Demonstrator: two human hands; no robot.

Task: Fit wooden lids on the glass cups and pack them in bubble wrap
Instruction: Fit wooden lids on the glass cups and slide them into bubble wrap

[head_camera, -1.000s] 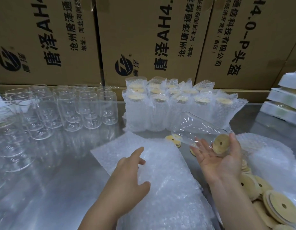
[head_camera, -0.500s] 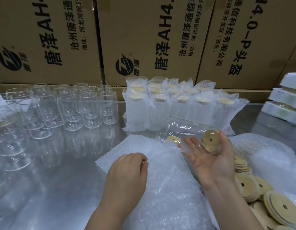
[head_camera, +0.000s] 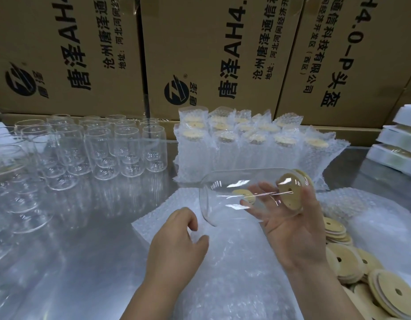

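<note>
My right hand [head_camera: 294, 232] holds a clear glass cup [head_camera: 234, 192] on its side, palm up, with a round wooden lid [head_camera: 289, 192] fitted on the end at the right. The cup's closed bottom points left, just above the bubble wrap bag [head_camera: 234, 273] that lies flat in front of me. My left hand [head_camera: 176, 245] rests on that bag's upper left part, fingers curled at its edge; whether it pinches the plastic I cannot tell.
Several bare glass cups [head_camera: 103, 148] stand at the left on the steel table [head_camera: 80, 262]. Wrapped, lidded cups [head_camera: 246, 146] stand in rows at the back. Loose wooden lids [head_camera: 352, 264] lie at the right beside more bubble wrap [head_camera: 372, 215]. Cardboard boxes [head_camera: 211, 54] wall the back.
My right hand has carried the lidded cup down and left, towards the bag. My left hand has curled its fingers at the bag's edge.
</note>
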